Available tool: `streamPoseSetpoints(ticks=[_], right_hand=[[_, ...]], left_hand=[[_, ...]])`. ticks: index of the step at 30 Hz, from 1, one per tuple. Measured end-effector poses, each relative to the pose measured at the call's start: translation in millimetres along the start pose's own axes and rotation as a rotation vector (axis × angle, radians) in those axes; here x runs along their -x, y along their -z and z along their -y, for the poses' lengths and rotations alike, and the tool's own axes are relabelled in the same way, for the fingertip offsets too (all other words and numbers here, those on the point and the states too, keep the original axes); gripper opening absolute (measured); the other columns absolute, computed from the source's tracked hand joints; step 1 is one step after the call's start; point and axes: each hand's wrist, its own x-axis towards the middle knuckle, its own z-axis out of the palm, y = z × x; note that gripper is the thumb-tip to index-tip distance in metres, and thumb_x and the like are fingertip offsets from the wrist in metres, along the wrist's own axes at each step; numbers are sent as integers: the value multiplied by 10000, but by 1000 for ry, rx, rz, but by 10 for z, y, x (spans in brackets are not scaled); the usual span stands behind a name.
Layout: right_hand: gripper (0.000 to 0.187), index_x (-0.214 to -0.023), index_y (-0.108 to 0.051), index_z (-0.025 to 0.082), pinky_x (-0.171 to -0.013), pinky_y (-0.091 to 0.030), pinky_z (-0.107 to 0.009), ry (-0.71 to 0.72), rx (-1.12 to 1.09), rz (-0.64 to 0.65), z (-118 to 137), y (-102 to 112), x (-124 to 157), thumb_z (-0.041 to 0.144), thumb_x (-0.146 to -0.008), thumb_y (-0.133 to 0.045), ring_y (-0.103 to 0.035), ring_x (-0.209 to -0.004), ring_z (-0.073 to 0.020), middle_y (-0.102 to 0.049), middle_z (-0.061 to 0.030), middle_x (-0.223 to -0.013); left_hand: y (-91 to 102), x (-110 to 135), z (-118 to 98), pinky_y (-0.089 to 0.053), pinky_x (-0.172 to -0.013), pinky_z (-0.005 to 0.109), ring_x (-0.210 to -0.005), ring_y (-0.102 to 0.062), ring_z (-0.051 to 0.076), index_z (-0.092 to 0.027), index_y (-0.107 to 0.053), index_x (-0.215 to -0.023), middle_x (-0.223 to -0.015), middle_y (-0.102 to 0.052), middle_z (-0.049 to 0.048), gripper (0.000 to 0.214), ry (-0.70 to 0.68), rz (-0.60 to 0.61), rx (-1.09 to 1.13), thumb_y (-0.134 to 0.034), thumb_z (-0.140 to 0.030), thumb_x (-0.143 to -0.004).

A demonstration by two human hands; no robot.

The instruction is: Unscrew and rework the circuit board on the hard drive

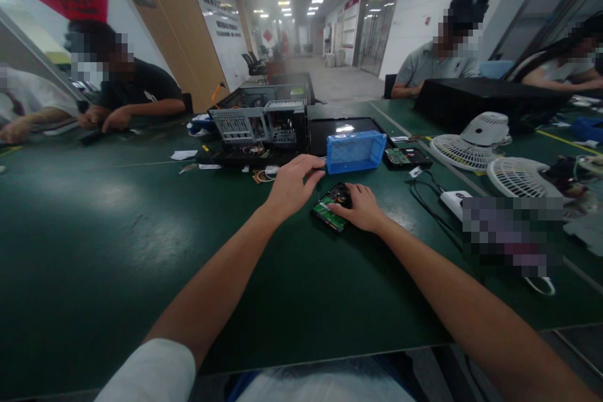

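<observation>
A hard drive with a green circuit board (331, 208) lies on the dark green table (117, 232) in front of me. My right hand (360, 206) rests on top of it, fingers curled over its far end. My left hand (293, 183) hovers just left of the drive, fingers extended toward a blue plastic bin (355, 151) lying on its side; it holds nothing.
An opened computer case (261, 125) and a black panel (346, 129) stand behind the bin. Another circuit board (406, 157), black cables (426, 201) and two white fans (471, 141) lie to the right. Other people sit at the left and far right.
</observation>
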Motion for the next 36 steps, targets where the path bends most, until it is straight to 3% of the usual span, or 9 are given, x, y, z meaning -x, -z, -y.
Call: streamPoseSetpoints(ticks=[5, 12, 17, 23, 29, 36], right_hand=[[944, -1485, -488, 114, -1135, -351, -513, -1, -9, 0, 0, 6, -1, 814, -853, -529, -513, -1304, -407, -578, -225, -1407], [940, -1486, -488, 126, -1134, -352, -516, -13, -7, 10, 14, 18, 2, 816, -850, -531, -512, -1305, -408, -580, -217, -1411], [934, -1488, -484, 128, -1132, -356, -504, -14, 4, 15, 19, 18, 1, 815, -856, -523, -509, -1314, -402, -574, -215, -1420], [957, -1494, -475, 103, -1131, -358, -503, -8, 4, 17, 14, 15, 1, 817, -858, -516, -507, -1313, -407, -568, -224, -1424], [952, -1489, -487, 111, -1130, -356, -500, -2, 4, 4, 19, 17, 3, 821, -855, -515, -512, -1305, -404, -576, -219, -1410], [946, -1496, -481, 125, -1131, -347, -510, -12, -2, 11, 2, -3, -2, 820, -854, -518, -505, -1308, -411, -570, -216, -1419]], left_hand=[[-41, 20, -11, -607, -930, 398, -1051, -709, 213, -214, -659, -1020, -1129, -734, 58, 125, 71, -18, 65, -715, -252, -914], [-47, 17, 1, -635, -818, 374, -1028, -703, 220, -199, -563, -937, -1135, -696, 89, 236, 156, -24, 151, -774, -277, -863], [-5, -4, -10, -606, -870, 354, -1065, -665, 199, -208, -651, -1000, -1123, -687, 56, 122, 65, 8, 99, -703, -170, -896], [10, -6, 3, -577, -954, 379, -1066, -668, 197, -222, -724, -1097, -1123, -691, 57, 242, 31, 7, 28, -641, -89, -912], [-25, 17, -8, -602, -925, 366, -1027, -702, 193, -217, -705, -1130, -1159, -730, 46, 215, 64, 11, 91, -699, -188, -916], [-34, 18, 16, -622, -821, 350, -971, -677, 197, -197, -656, -995, -1080, -686, 54, 191, 142, -39, 78, -771, -281, -868]])
